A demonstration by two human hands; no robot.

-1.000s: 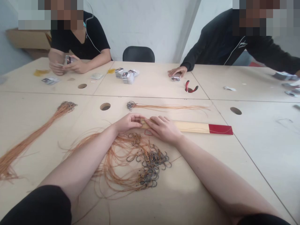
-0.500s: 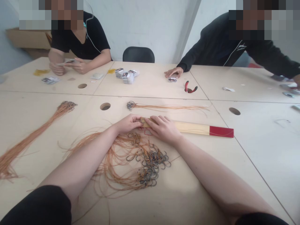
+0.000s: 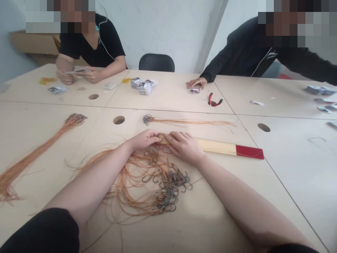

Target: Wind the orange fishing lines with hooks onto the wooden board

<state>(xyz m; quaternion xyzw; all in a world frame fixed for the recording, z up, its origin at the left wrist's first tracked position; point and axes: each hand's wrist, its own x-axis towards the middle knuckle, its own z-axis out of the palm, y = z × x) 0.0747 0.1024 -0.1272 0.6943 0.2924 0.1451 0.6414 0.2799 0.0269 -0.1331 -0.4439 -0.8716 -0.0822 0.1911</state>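
Note:
A flat pale wooden strip (image 3: 218, 145) with a red right end lies across the table in front of me. My left hand (image 3: 144, 140) pinches its left end between thumb and fingers; any hook or line inside that pinch is hidden. My right hand (image 3: 185, 147) grips the strip just beside it, fingers over the top. A small reddish loop of line (image 3: 166, 150) shows below the right fingers. Nearer me lies a loose pile of dark fishhooks (image 3: 170, 186) tied to orange lines (image 3: 126, 189), which run under my left forearm.
A hook bundle (image 3: 75, 119) lies left, another (image 3: 149, 119) behind the strip. Red-handled pliers (image 3: 215, 102) rest at a table hole. Small boxes (image 3: 144, 88) are stacked farther back. Two people sit opposite; one person's hand (image 3: 197, 83) rests on a small box.
The strip's red end has tipped slightly toward me, while my hands stay nearly in place. The person at the right has moved the outstretched arm, uncovering more of a stack there.

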